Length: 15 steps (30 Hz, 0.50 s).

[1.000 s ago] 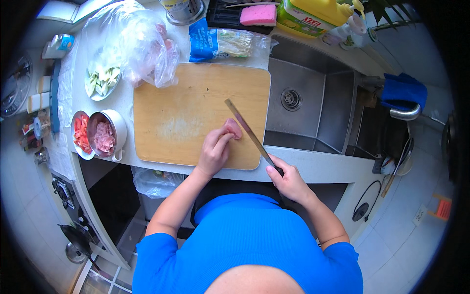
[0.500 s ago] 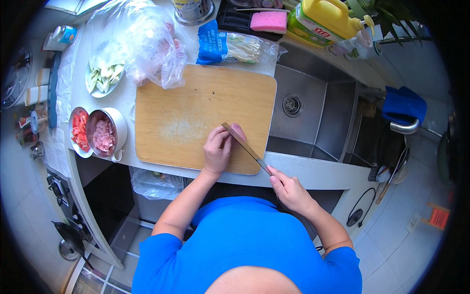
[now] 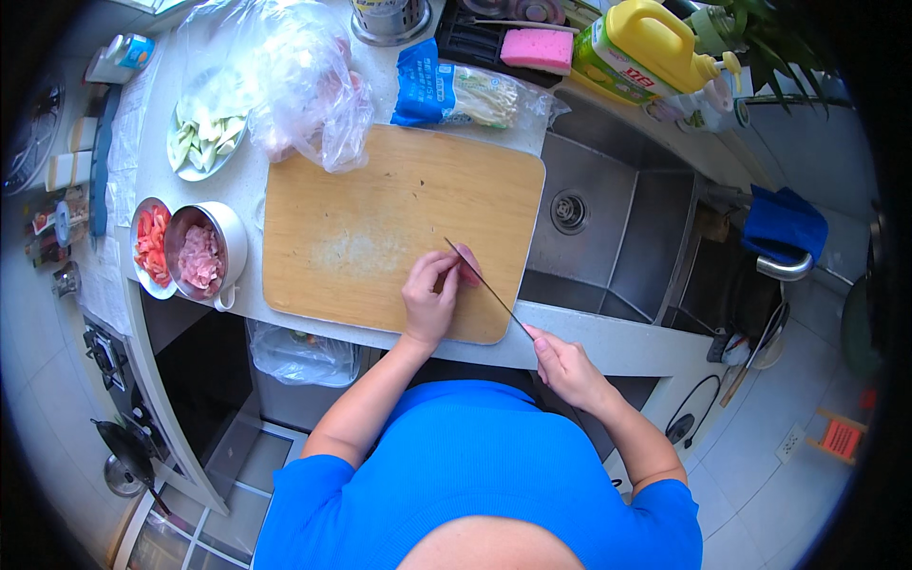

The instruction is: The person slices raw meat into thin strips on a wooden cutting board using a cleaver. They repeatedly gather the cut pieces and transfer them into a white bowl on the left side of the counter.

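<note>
Bench [image 3: 608, 342] spans frame, steel sink [image 3: 598, 237] let in right of cutting board [image 3: 380, 204]. Clear bag [image 3: 309, 90] overlaps board's far-left corner. White pot [image 3: 235, 249] with pink chunks sits left of board. Knife [image 3: 492, 293] slants over board's near-right part, blade edge-on to camera. Right hand [image 3: 570, 369]: grip clenched round knife handle. Left hand [image 3: 429, 299]: fingers curled, grip holding meat piece [image 3: 467, 256] on board, blade against it.

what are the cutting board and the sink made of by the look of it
Cutting board: probably wood or bamboo, matte; tan with a pale scuffed patch, though wood-look plastic is possible. Sink: likely stainless steel, satin, given its grey metallic sheen.
</note>
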Motion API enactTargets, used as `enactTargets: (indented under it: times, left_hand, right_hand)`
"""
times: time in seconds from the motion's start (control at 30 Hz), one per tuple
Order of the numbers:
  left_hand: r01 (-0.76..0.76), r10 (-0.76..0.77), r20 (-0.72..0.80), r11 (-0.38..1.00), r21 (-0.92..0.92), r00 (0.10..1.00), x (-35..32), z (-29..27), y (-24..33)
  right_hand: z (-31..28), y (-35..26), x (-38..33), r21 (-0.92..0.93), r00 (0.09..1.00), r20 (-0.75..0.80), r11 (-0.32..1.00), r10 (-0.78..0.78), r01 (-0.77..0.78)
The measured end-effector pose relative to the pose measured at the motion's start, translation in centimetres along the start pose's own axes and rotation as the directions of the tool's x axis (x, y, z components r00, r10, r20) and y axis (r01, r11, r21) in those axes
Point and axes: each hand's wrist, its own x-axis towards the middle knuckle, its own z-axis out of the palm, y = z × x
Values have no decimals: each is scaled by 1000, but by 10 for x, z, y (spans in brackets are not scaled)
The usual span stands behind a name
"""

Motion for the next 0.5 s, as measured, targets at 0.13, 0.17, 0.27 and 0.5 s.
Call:
enactTargets:
  times: [0.13, 0.17, 0.27, 0.5]
  left_hand:
    - [-37, 37, -12, 999, 28, 999, -2, 2, -1]
    - [-42, 43, -19, 999, 30, 999, -3, 3, -1]
    - [-54, 55, -28, 998, 37, 998, -3, 5, -1]
    - [-104, 106, -17, 991, 81, 994, -4, 4, -9]
  right_hand:
    - [-3, -2, -1, 15, 1000, 17, 1000, 26, -26]
    - [-3, -1, 0, 25, 1000, 16, 999, 24, -24]
    - [-2, -3, 4, 34, 999, 21, 999, 30, -30]
    - [8, -8, 22, -37, 999, -28, 999, -22, 21]
